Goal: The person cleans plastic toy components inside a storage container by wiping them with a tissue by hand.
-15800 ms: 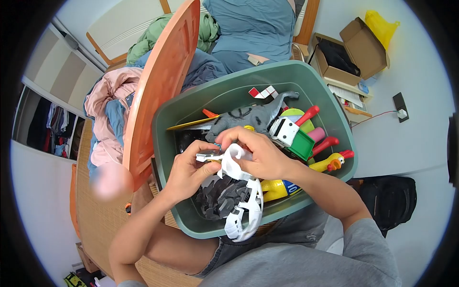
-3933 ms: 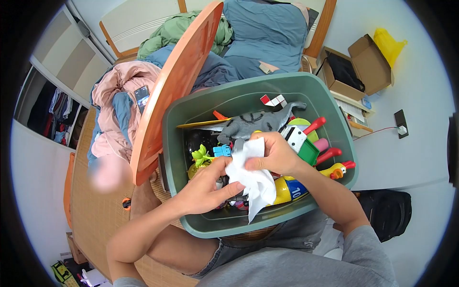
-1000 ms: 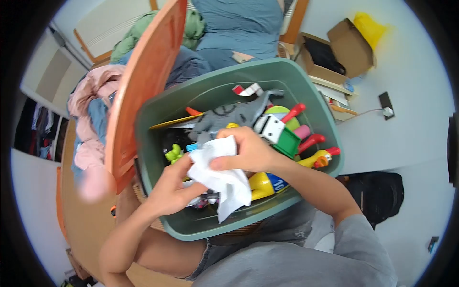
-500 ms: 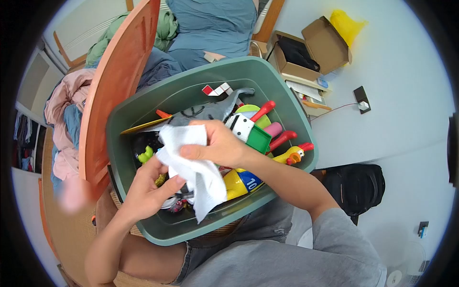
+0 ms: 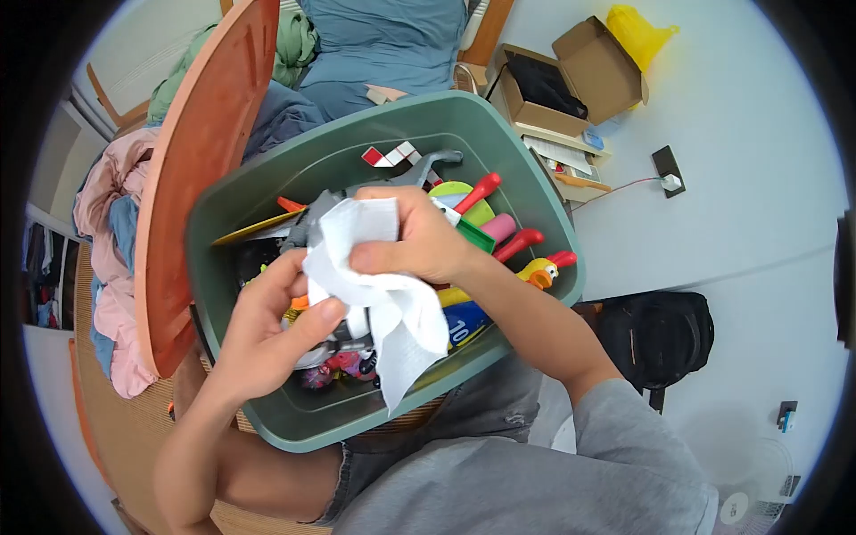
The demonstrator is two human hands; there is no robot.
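Note:
A white tissue (image 5: 406,316), crumpled at the top and hanging down at its lower end, is between my hands above an open green bin (image 5: 290,437). My right hand (image 5: 419,236) pinches its upper part between thumb and fingers. At its left edge, my left hand (image 5: 276,330) has its fingers bent and thumb pointing in, closed at the tissue. Whether anything lies under the tissue in my fingers is hidden. Below are toys: a yellow rubber chicken (image 5: 538,272) with a blue shirt, red handles (image 5: 481,192), a grey toy (image 5: 432,165) and a red-and-white block piece (image 5: 390,158).
The bin's orange lid (image 5: 201,196) stands upright at its left. Pink bedding (image 5: 116,259) lies beyond it, blue bedding (image 5: 379,45) behind. A cardboard box (image 5: 544,89) sits on a small cabinet at the right. A black backpack (image 5: 651,343) rests by the wall.
Both hands and the tissue have shifted slightly up and right over the bin. The tissue is bunched more, and more orange shows beside my left thumb. The whole view has tilted slightly.

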